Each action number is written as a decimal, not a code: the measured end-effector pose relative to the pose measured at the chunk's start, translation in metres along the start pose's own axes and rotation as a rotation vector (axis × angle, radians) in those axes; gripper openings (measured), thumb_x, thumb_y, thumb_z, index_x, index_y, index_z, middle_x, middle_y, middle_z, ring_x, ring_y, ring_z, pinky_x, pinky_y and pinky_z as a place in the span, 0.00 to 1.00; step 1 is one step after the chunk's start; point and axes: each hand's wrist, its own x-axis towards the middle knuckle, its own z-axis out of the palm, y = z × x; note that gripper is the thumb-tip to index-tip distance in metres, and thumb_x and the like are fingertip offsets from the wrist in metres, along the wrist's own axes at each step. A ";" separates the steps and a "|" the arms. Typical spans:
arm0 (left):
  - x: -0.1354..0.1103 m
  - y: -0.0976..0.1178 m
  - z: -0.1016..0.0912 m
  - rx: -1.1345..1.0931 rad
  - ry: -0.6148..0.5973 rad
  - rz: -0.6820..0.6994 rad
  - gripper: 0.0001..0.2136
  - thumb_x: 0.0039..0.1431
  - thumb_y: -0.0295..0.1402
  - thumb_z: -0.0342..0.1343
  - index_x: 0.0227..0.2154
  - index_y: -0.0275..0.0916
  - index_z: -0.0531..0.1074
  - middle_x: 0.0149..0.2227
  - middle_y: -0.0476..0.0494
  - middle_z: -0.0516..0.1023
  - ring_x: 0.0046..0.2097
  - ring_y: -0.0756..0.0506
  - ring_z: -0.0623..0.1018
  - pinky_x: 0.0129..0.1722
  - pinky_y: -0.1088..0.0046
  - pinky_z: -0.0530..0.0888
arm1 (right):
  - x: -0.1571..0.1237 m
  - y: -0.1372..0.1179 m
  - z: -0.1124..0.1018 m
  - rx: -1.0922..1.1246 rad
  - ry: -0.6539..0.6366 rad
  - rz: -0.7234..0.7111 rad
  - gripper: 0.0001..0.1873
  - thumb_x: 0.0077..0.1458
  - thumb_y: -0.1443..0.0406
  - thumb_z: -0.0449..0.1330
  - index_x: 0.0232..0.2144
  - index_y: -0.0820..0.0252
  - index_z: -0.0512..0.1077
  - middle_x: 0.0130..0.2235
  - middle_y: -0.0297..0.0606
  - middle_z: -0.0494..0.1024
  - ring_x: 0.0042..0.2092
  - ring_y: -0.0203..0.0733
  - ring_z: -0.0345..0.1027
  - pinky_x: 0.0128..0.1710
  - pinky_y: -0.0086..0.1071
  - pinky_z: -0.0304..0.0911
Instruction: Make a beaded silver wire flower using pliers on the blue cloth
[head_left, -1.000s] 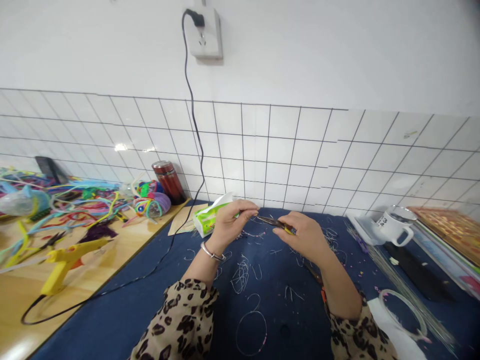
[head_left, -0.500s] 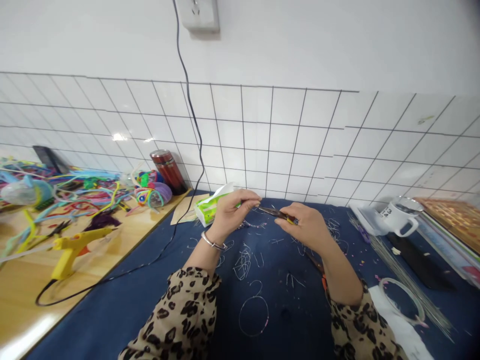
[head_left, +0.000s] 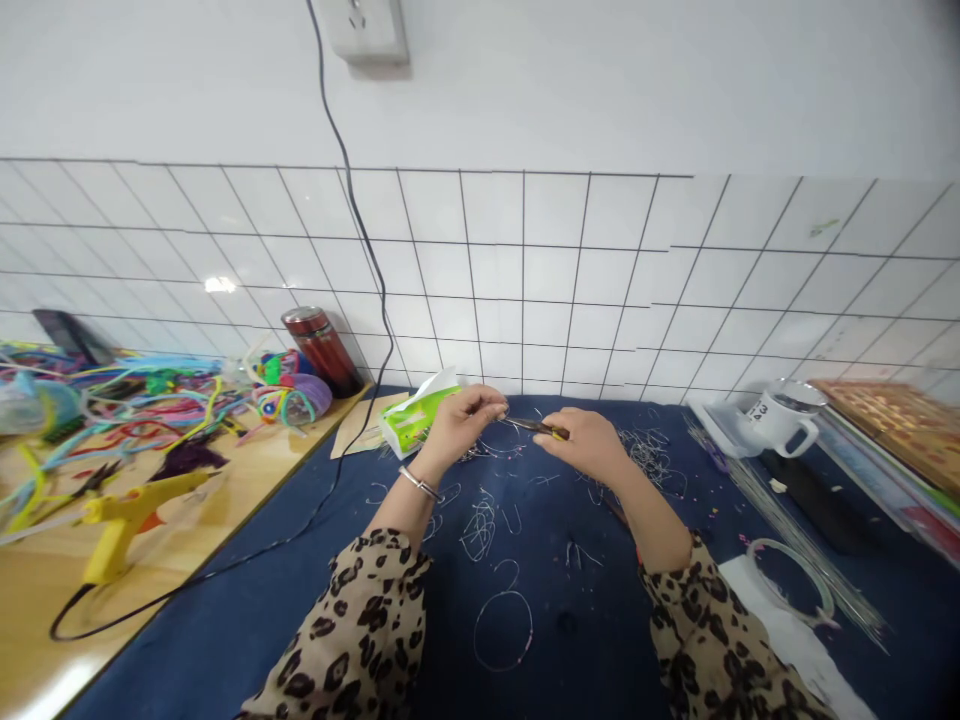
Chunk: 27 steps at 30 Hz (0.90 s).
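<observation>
My left hand [head_left: 457, 428] is raised over the dark blue cloth [head_left: 225, 640], fingers pinched on a thin wire I can barely make out. My right hand [head_left: 589, 445] faces it, closed round small pliers [head_left: 541, 428] with yellow on the handle, whose tip points at the left fingertips. Both arms wear leopard-print sleeves, and a bangle sits on the left wrist. Loose wire bits and a wire ring [head_left: 502, 630] lie on the cloth below the hands.
A green tissue pack [head_left: 416, 415] lies just behind the left hand. On the wooden table at left are a yellow glue gun [head_left: 127, 520], coloured pipe cleaners [head_left: 150, 400] and a red flask [head_left: 319, 350]. A white mug [head_left: 780, 418], straight wires and a wire hoop [head_left: 791, 590] lie at right.
The view has shifted a little, so the hands sit slightly lower and to the left in the picture. They keep the same hold on wire and pliers.
</observation>
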 end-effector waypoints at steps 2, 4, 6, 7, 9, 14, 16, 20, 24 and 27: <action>-0.003 -0.005 0.001 -0.051 -0.030 -0.052 0.06 0.55 0.33 0.56 0.32 0.36 0.72 0.26 0.47 0.75 0.30 0.49 0.74 0.32 0.73 0.71 | -0.003 0.004 0.003 0.018 -0.020 0.001 0.14 0.53 0.53 0.53 0.32 0.53 0.73 0.30 0.32 0.71 0.30 0.33 0.61 0.27 0.27 0.47; -0.007 -0.007 0.002 -0.067 -0.063 -0.080 0.07 0.54 0.34 0.56 0.30 0.35 0.72 0.25 0.47 0.75 0.30 0.49 0.74 0.32 0.73 0.70 | -0.009 0.008 0.005 0.032 -0.028 0.003 0.14 0.53 0.53 0.54 0.34 0.53 0.73 0.31 0.32 0.72 0.31 0.34 0.62 0.28 0.27 0.48; -0.010 -0.005 0.004 -0.071 -0.092 -0.099 0.08 0.55 0.35 0.55 0.28 0.35 0.72 0.24 0.47 0.75 0.29 0.49 0.74 0.31 0.74 0.70 | -0.015 0.012 0.006 0.040 -0.032 0.004 0.14 0.52 0.53 0.54 0.35 0.53 0.73 0.32 0.32 0.73 0.32 0.34 0.63 0.28 0.27 0.49; -0.012 -0.005 0.006 -0.074 -0.103 -0.109 0.08 0.55 0.35 0.55 0.27 0.35 0.71 0.24 0.47 0.74 0.29 0.50 0.74 0.31 0.74 0.69 | -0.019 0.014 0.007 0.042 -0.033 0.005 0.14 0.52 0.53 0.54 0.35 0.53 0.73 0.32 0.32 0.73 0.32 0.34 0.64 0.29 0.27 0.49; -0.014 -0.003 0.011 -0.083 -0.119 -0.129 0.09 0.56 0.36 0.54 0.26 0.35 0.71 0.24 0.48 0.74 0.27 0.50 0.74 0.30 0.75 0.69 | -0.026 0.017 0.009 0.042 -0.030 0.011 0.14 0.52 0.53 0.55 0.35 0.53 0.73 0.32 0.32 0.73 0.32 0.34 0.64 0.29 0.27 0.50; -0.025 -0.003 0.029 -0.106 -0.153 -0.186 0.10 0.57 0.38 0.52 0.28 0.35 0.69 0.24 0.48 0.73 0.25 0.51 0.73 0.27 0.75 0.69 | -0.046 0.023 0.015 0.038 -0.013 0.034 0.14 0.53 0.53 0.54 0.35 0.53 0.73 0.32 0.33 0.73 0.33 0.35 0.65 0.31 0.27 0.52; -0.032 -0.003 0.035 -0.110 -0.163 -0.213 0.10 0.57 0.38 0.53 0.29 0.35 0.69 0.23 0.48 0.73 0.25 0.51 0.73 0.28 0.75 0.69 | -0.055 0.024 0.017 0.047 -0.022 0.043 0.14 0.53 0.53 0.55 0.34 0.54 0.73 0.32 0.33 0.72 0.34 0.35 0.65 0.31 0.27 0.52; -0.052 -0.003 0.042 -0.117 -0.175 -0.281 0.09 0.55 0.38 0.54 0.28 0.36 0.70 0.24 0.49 0.74 0.25 0.51 0.73 0.29 0.75 0.69 | -0.075 0.026 0.025 0.146 -0.088 0.061 0.13 0.52 0.54 0.55 0.32 0.54 0.73 0.31 0.32 0.72 0.32 0.34 0.64 0.30 0.26 0.51; -0.079 -0.007 0.048 -0.191 -0.188 -0.409 0.10 0.55 0.39 0.54 0.28 0.36 0.69 0.24 0.49 0.73 0.24 0.52 0.72 0.26 0.77 0.68 | -0.094 0.028 0.041 0.332 -0.208 0.111 0.12 0.52 0.55 0.55 0.30 0.56 0.73 0.28 0.30 0.72 0.30 0.33 0.63 0.29 0.26 0.51; -0.097 -0.012 0.052 -0.253 -0.209 -0.500 0.11 0.56 0.39 0.54 0.28 0.36 0.69 0.25 0.49 0.74 0.24 0.52 0.72 0.25 0.78 0.67 | -0.106 0.031 0.053 0.448 -0.281 0.186 0.14 0.51 0.54 0.55 0.28 0.57 0.72 0.25 0.29 0.70 0.28 0.33 0.62 0.28 0.26 0.51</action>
